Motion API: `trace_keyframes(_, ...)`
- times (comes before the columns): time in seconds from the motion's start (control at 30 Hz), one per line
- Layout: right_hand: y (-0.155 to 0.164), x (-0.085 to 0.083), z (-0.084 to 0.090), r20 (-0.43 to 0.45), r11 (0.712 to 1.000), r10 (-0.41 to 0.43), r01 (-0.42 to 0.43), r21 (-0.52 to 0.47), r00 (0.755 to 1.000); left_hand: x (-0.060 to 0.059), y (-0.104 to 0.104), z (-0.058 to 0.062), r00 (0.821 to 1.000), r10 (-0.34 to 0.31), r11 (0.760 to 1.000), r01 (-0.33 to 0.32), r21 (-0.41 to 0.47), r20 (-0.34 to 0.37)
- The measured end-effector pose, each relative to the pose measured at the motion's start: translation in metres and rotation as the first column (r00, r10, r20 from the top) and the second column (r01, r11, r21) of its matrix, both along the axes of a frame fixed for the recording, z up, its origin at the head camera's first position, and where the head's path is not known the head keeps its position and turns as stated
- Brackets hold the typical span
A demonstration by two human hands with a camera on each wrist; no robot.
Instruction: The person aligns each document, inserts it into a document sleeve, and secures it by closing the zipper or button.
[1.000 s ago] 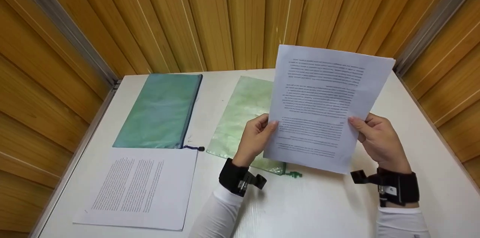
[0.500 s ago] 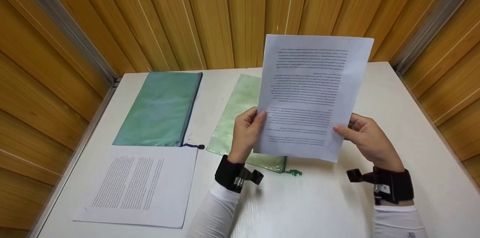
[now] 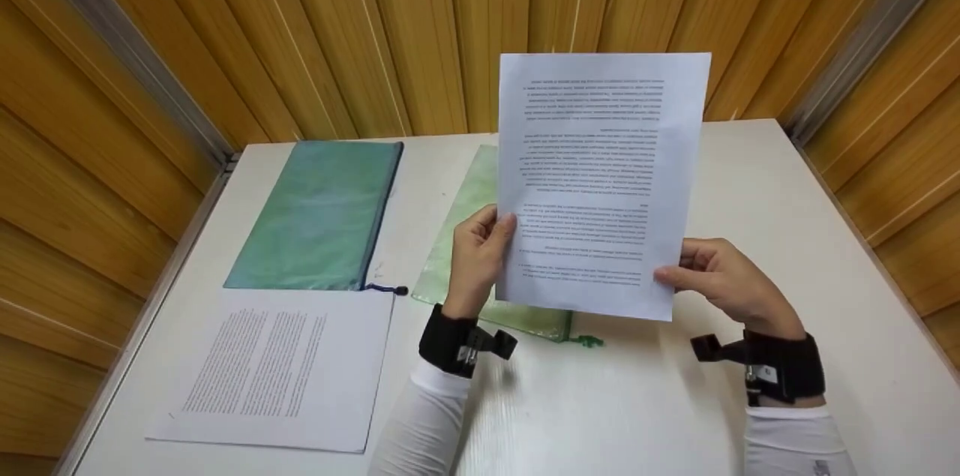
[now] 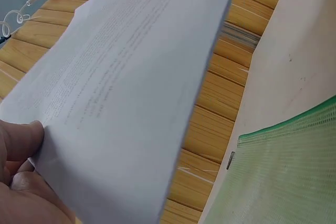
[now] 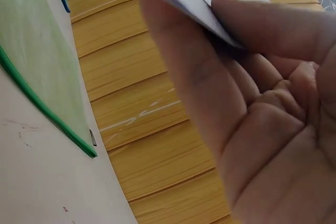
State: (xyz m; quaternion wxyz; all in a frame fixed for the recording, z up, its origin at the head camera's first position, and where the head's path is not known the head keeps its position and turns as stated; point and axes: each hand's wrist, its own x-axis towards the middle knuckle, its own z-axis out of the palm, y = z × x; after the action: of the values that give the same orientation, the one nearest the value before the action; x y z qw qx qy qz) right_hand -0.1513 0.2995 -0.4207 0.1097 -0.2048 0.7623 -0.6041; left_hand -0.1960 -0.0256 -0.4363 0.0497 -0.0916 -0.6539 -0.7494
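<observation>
Head cam, both hands (image 3: 474,262) (image 3: 739,285) pinching printed paper (image 3: 592,184), paper higher, more L, straighter vs prev

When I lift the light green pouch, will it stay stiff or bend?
The light green pouch would probably sag, as its visible part looks thin and flat. It may be light, since no bulge shows. The green pull at its corner would likely dangle, as it sticks out past the edge.

The left hand (image 4: 26,195) pinches a paper (image 4: 126,87), its print apparently too blurred to read, before planks (image 4: 210,129), with a green pouch (image 4: 289,166) on the table (image 4: 294,40).
</observation>
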Motion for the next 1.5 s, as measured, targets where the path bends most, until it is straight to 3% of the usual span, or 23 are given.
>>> trace_keyframes(0.13,0.003,0.003,0.002,-0.042,0.988,-0.074,0.067,-0.141,0.996,-0.003,-0.002,-0.003,0.996,-0.083,0.997,0.083,-0.005,0.040)
trace_keyframes(0.27,0.000,0.004,0.001,-0.056,0.931,-0.168,0.140,-0.337,0.984,-0.003,-0.004,-0.005,0.971,-0.222,0.974,0.218,0.053,0.086)
trace_keyframes(0.37,0.000,0.003,0.000,-0.060,0.905,-0.159,0.121,-0.408,0.986,-0.002,-0.006,-0.007,0.930,-0.351,0.929,0.333,0.159,0.106)
trace_keyframes(0.5,0.000,0.002,-0.001,-0.015,0.893,-0.153,0.132,-0.431,0.988,-0.002,-0.012,-0.008,0.865,-0.495,0.845,0.456,0.280,0.085)
trace_keyframes(0.6,-0.002,0.003,0.000,0.064,0.881,-0.206,0.214,-0.422,0.976,-0.002,-0.017,-0.008,0.840,-0.541,0.810,0.506,0.296,0.042)
trace_keyframes(0.67,-0.002,0.004,0.001,0.120,0.870,-0.241,0.269,-0.413,0.963,-0.002,-0.018,-0.007,0.837,-0.547,0.809,0.521,0.273,0.026)
trace_keyframes(0.73,-0.003,0.004,0.002,0.160,0.861,-0.274,0.316,-0.398,0.948,-0.002,-0.019,-0.005,0.846,-0.532,0.826,0.512,0.235,0.028)
trace_keyframes(0.8,-0.004,0.004,0.003,0.176,0.855,-0.294,0.341,-0.391,0.940,-0.002,-0.018,-0.004,0.869,-0.493,0.859,0.477,0.188,0.049)
trace_keyframes(0.93,-0.004,0.006,0.004,0.106,0.869,-0.282,0.301,-0.393,0.953,-0.001,-0.014,-0.002,0.927,-0.359,0.933,0.353,0.072,0.112)
trace_keyframes(1.03,-0.004,0.007,0.005,0.034,0.892,-0.246,0.240,-0.382,0.969,0.001,-0.012,0.001,0.957,-0.263,0.964,0.267,-0.014,0.119)
trace_keyframes(1.17,-0.004,0.007,0.004,0.000,0.919,-0.200,0.187,-0.347,0.980,0.004,-0.009,0.002,0.977,-0.195,0.978,0.200,-0.062,0.083)
trace_keyframes(1.27,-0.005,0.007,0.004,0.013,0.921,-0.198,0.190,-0.339,0.980,0.004,-0.006,0.001,0.982,-0.179,0.981,0.183,-0.066,0.061)
trace_keyframes(1.5,-0.008,0.006,0.004,0.058,0.886,-0.316,0.317,-0.339,0.947,0.002,0.002,-0.002,0.986,-0.164,0.982,0.166,-0.090,0.031)
